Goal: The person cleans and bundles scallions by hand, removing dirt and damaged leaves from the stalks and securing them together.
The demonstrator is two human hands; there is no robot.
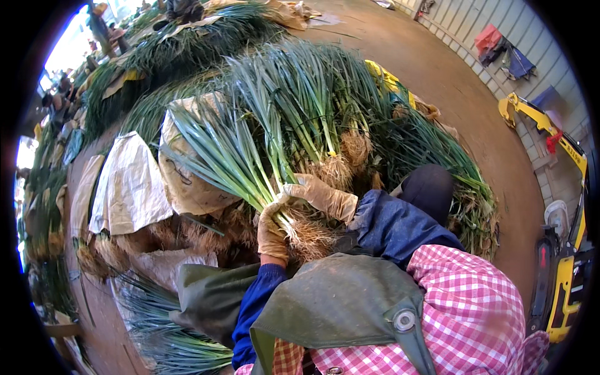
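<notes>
1. Left hand (271,232) wraps onion bunch (236,170) just above its roots (310,237); right hand (322,197) pinches it alongside.
2. Onion pile (306,100) lies just beyond both hands.
3. Pale sacks (129,187) lie to the left.

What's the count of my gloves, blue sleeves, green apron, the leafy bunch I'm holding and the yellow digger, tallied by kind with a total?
Gloves: 2, left glove and right glove
Blue sleeves: 2, left sleeve and right sleeve
Green apron: 1
Held leafy bunch: 1
Yellow digger: 1
Total: 7
</notes>
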